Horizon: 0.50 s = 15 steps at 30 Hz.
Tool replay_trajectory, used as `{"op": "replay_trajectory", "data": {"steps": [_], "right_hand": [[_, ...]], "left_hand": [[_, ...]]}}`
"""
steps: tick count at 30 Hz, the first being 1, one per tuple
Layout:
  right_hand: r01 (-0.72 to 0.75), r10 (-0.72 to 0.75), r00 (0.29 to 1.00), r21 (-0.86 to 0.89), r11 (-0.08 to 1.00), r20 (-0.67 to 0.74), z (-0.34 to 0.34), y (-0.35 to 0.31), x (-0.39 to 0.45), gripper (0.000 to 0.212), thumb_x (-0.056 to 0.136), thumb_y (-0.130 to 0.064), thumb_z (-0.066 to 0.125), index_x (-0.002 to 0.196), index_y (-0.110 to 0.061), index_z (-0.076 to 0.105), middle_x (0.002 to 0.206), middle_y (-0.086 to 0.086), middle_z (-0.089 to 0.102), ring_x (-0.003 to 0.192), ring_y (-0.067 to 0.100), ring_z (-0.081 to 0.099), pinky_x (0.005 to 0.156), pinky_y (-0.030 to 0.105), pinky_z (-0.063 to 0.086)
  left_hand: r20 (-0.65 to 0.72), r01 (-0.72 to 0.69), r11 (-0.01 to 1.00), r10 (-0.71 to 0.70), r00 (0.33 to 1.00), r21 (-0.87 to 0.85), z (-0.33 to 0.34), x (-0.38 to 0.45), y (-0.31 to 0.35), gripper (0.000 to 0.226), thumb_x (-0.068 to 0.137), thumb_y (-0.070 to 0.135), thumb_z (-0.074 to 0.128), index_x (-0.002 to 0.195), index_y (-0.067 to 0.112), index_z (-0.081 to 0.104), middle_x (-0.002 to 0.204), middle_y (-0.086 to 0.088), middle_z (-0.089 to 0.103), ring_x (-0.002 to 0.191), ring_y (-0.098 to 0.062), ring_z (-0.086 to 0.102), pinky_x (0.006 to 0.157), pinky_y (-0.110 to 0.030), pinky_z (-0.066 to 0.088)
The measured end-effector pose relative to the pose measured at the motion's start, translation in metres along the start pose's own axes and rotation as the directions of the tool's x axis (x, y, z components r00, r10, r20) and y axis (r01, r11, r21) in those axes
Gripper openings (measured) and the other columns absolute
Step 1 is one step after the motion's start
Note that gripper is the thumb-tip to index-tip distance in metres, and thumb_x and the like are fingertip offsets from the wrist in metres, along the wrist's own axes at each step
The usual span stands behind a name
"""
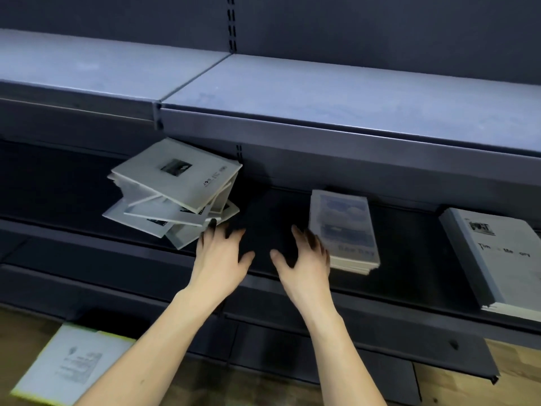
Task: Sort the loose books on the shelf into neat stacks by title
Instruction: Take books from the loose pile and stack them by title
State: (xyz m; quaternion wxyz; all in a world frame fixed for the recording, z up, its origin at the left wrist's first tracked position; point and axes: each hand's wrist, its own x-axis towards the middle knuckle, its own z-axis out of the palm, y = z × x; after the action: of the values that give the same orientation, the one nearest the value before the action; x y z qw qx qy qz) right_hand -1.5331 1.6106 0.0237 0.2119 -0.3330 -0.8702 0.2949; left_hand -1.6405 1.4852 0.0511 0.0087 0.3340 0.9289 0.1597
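Grey books point(172, 194) piled askew, neat stack point(344, 230) beside, left hand point(221, 256) and right hand point(304, 256) spread, empty

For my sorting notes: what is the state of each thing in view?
Left hand: open, beside the pile.
Right hand: open, touching the neat stack.
Grey book pile: crooked, leaning.
Blue-cover stack: neat, flat.
Grey book: flat.
Book on floor: flat.
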Motion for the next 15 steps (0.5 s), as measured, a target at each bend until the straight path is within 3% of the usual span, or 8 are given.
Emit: {"op": "replay_trajectory", "data": {"steps": [7, 15], "right_hand": [[0.091, -0.092, 0.995, 0.022, 0.996, 0.045, 0.044, -0.057, 0.01, 0.068, 0.091, -0.044, 0.063, 0.151, -0.023, 0.038, 0.158, 0.002, 0.035, 0.149, 0.022, 0.024, 0.121, 0.048, 0.021], [0.12, -0.136, 0.986, 0.16, 0.98, 0.094, 0.103, -0.125, 0.029, 0.068, 0.091, -0.029, 0.067, 0.151, -0.024, 0.038, 0.16, 0.003, 0.03, 0.149, 0.019, 0.024, 0.118, 0.037, 0.032]], "left_hand": [[-0.075, 0.042, 0.999, -0.041, 0.996, 0.003, -0.022, 0.01, -0.063, 0.057, 0.091, 0.044, 0.056, 0.143, 0.023, 0.044, 0.145, -0.014, 0.041, 0.142, -0.035, 0.02, 0.114, -0.05, 0.026], [-0.114, 0.034, 0.997, -0.041, 0.993, -0.064, -0.047, 0.026, -0.147, 0.055, 0.09, 0.04, 0.058, 0.14, 0.022, 0.048, 0.145, -0.012, 0.041, 0.143, -0.033, 0.019, 0.115, -0.046, 0.025]]}}
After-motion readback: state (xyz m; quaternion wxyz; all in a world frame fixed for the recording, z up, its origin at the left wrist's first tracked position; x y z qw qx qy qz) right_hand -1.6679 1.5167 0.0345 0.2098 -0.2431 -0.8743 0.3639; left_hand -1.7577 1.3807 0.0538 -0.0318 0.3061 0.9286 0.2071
